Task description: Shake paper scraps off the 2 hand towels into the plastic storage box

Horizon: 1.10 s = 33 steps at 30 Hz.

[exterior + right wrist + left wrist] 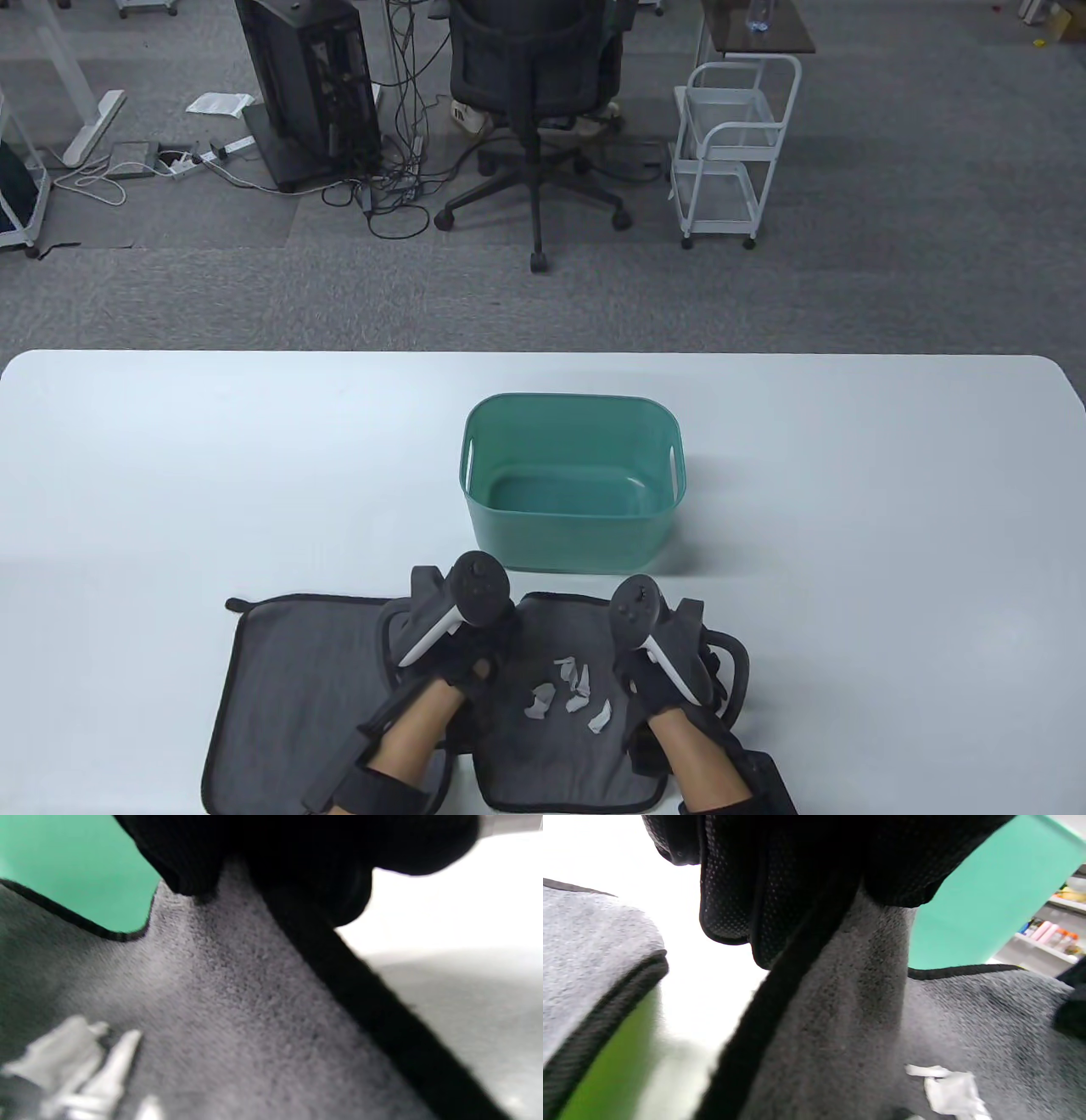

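Observation:
A grey hand towel (560, 755) with black trim lies at the table's near edge, and several white paper scraps (567, 692) sit on its middle. My left hand (458, 645) grips its far left corner and my right hand (657, 671) grips its far right corner; both corners are lifted off the table. In the left wrist view my gloved fingers (780, 878) pinch the towel (840, 1018) beside scraps (946, 1090). The right wrist view shows my fingers (297, 857) closed on the towel (237, 1018). A second grey towel (297, 679) lies flat to the left. The green plastic storage box (570, 543) stands just beyond, with nothing visible inside.
The white table (170, 475) stretches wide on both sides of the box. Past its far edge are grey carpet, an office chair (534, 85), a white wire cart (734, 144) and a computer tower (310, 85) with cables.

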Each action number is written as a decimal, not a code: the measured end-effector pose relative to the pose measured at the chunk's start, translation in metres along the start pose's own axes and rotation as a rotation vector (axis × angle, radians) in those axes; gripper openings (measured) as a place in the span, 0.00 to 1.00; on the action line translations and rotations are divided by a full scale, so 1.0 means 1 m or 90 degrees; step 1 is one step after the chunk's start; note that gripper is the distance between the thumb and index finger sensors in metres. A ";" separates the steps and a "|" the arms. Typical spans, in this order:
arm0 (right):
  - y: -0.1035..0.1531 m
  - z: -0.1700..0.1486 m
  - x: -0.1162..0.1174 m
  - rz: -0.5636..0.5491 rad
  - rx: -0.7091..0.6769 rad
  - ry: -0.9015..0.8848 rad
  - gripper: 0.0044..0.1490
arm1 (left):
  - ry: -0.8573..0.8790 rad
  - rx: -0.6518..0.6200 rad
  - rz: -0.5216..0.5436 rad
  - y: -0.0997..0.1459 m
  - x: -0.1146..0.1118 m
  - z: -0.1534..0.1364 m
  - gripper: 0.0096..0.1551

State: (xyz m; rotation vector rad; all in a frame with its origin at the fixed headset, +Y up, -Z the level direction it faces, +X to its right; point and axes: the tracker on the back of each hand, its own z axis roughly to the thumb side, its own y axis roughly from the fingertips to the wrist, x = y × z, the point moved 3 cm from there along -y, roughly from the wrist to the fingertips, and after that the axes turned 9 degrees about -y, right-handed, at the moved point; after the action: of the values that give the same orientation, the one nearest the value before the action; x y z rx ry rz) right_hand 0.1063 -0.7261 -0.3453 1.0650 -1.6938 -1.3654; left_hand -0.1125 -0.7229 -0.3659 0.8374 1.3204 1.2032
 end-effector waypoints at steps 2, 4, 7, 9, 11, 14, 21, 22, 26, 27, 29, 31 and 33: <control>0.000 -0.001 -0.003 0.015 0.000 -0.039 0.25 | 0.002 -0.010 -0.005 0.000 0.000 0.004 0.22; 0.001 -0.002 -0.005 0.026 0.004 -0.068 0.25 | 0.008 -0.018 -0.008 0.000 -0.001 0.007 0.23; 0.003 0.000 -0.006 0.040 0.003 -0.091 0.25 | 0.023 -0.037 -0.018 0.001 -0.001 0.012 0.23; 0.004 0.002 -0.005 0.051 0.005 -0.127 0.25 | 0.040 -0.050 -0.025 0.002 -0.001 0.016 0.23; 0.005 0.006 -0.005 0.061 0.003 -0.159 0.25 | 0.046 -0.061 -0.033 0.003 -0.001 0.020 0.23; 0.007 0.010 -0.002 0.093 0.007 -0.221 0.26 | 0.082 -0.084 -0.052 0.003 -0.002 0.026 0.24; 0.008 0.009 0.007 0.156 0.039 -0.356 0.25 | 0.175 -0.121 -0.111 0.002 -0.009 0.031 0.24; 0.008 0.008 0.007 0.154 0.046 -0.363 0.25 | 0.188 -0.122 -0.123 0.001 -0.011 0.030 0.25; 0.007 0.006 0.010 0.159 0.061 -0.385 0.26 | 0.233 -0.128 -0.164 -0.005 -0.017 0.027 0.25; 0.007 0.005 0.011 0.159 0.063 -0.396 0.26 | 0.243 -0.129 -0.168 -0.006 -0.017 0.026 0.25; 0.006 0.004 0.011 0.167 0.069 -0.418 0.26 | 0.257 -0.131 -0.169 -0.006 -0.016 0.026 0.25; 0.005 0.004 0.012 0.175 0.077 -0.444 0.26 | 0.262 -0.126 -0.167 -0.006 -0.013 0.025 0.25; 0.005 0.004 0.013 0.180 0.084 -0.456 0.26 | 0.276 -0.123 -0.178 -0.009 -0.013 0.024 0.25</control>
State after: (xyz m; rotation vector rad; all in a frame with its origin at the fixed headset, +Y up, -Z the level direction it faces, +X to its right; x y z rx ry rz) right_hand 0.0968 -0.7357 -0.3408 0.3705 -2.3622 -1.5593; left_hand -0.0861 -0.7336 -0.3679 0.2441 1.5750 1.3032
